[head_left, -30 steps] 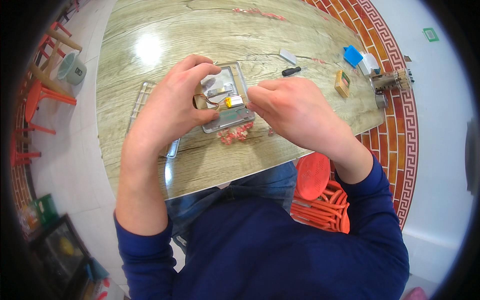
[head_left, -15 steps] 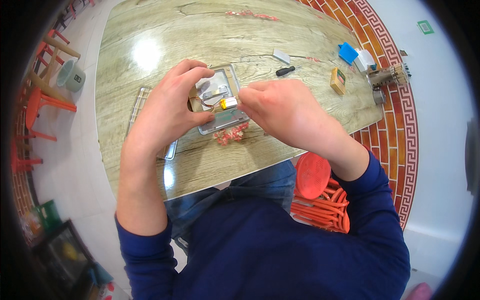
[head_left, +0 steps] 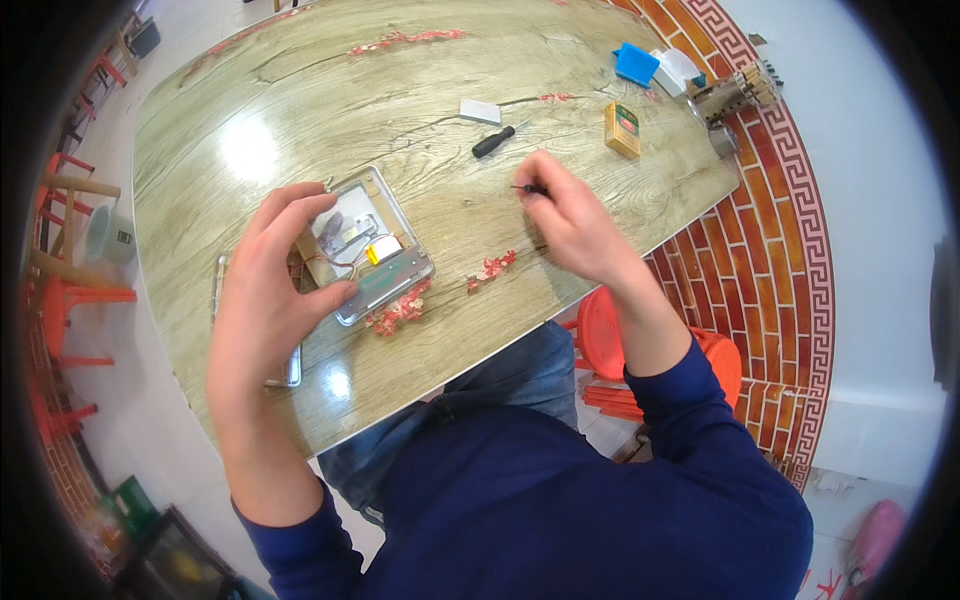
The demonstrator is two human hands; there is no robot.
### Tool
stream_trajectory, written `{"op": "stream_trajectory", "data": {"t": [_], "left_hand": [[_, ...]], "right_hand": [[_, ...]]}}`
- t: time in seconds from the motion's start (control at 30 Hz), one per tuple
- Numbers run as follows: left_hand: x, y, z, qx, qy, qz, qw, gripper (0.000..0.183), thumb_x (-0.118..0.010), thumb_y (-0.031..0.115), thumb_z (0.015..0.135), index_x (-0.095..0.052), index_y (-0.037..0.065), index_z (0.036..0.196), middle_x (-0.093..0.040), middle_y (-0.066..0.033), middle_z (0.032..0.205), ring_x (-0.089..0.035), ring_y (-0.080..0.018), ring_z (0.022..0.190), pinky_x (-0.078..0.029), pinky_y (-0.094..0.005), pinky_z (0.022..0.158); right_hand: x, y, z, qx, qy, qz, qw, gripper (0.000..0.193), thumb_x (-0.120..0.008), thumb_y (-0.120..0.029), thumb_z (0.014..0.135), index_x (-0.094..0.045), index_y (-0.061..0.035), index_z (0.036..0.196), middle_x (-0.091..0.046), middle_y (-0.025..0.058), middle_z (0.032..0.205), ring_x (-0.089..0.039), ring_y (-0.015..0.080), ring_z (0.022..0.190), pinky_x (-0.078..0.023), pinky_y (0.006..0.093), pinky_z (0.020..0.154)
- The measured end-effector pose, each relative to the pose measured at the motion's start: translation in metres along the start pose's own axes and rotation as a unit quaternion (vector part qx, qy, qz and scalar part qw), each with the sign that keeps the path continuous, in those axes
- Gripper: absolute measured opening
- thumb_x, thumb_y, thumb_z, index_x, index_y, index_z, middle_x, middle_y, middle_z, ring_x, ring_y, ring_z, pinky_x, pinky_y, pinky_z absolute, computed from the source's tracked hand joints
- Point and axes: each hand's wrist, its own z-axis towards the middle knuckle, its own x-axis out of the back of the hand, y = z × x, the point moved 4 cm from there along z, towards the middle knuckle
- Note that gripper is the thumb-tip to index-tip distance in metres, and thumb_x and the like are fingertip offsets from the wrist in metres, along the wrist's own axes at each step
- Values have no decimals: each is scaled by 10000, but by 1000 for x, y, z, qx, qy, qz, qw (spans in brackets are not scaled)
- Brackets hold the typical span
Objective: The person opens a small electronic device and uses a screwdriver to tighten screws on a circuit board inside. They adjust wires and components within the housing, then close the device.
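Note:
My left hand (head_left: 270,270) holds an opened grey device casing (head_left: 385,205) on the table, its thumb on the near edge and its fingers at the far side. Inside the casing lie a silver-and-yellow battery pack (head_left: 383,249), thin wires and a clear panel. To the right, my right hand (head_left: 570,215) is closed around a small dark tool (head_left: 532,188) with a thin tip, apart from the casing. Most of that tool is hidden by my fingers. A silver-framed panel (head_left: 291,368) is partly covered by my left hand and forearm.
Beyond my right hand, a black-handled screwdriver (head_left: 493,141) lies near a small white block (head_left: 480,111). A yellow box (head_left: 622,131), a blue holder (head_left: 637,65) and a container of sticks (head_left: 735,92) stand toward the wall. Red stools (head_left: 602,332) are below the table's edge.
My right hand has moved away from the battery pack and now shows a small dark tool. My left hand stays on the casing. The view has shifted, moving the table items leftward.

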Motion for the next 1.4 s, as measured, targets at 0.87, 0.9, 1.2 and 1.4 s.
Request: {"op": "stream_trajectory", "data": {"t": [0.87,0.9,1.2,1.4], "left_hand": [[1,-1,2,-23,45,-2,999,597,-941,23,856,-764,10,1426,-726,-143,1587,-739,-375,1437,-605,-469,1206],[1,-1,2,-26,51,-2,998,590,-938,23,858,-765,6,1422,-728,-142,1583,-740,-374,1435,-602,-467,1206],[8,-3,3,-54,114,30,992,428,-871,8,964,-773,-14,1380,-760,-149,1512,-750,-385,1392,-603,-462,1157],[12,-5,3,-55,146,29,987,329,-835,2,1015,-780,-22,1339,-780,-157,1470,-754,-393,1369,-604,-466,1151]], "right_hand": [[-34,-3,10,108,16,-126,986,117,-860,-146,1050,-862,-85,1150,-864,123,1088,-836,366,977,-667,465,833],[-35,-4,10,120,17,-130,984,121,-863,-151,1048,-863,-88,1151,-862,120,1081,-834,365,972,-667,465,828],[-46,-20,18,184,2,-255,949,83,-828,-144,978,-757,-103,970,-787,72,916,-815,335,884,-648,474,737],[-50,-23,27,223,-34,-336,915,178,-803,-103,910,-626,-103,926,-760,62,860,-812,312,817,-633,456,673]]}}
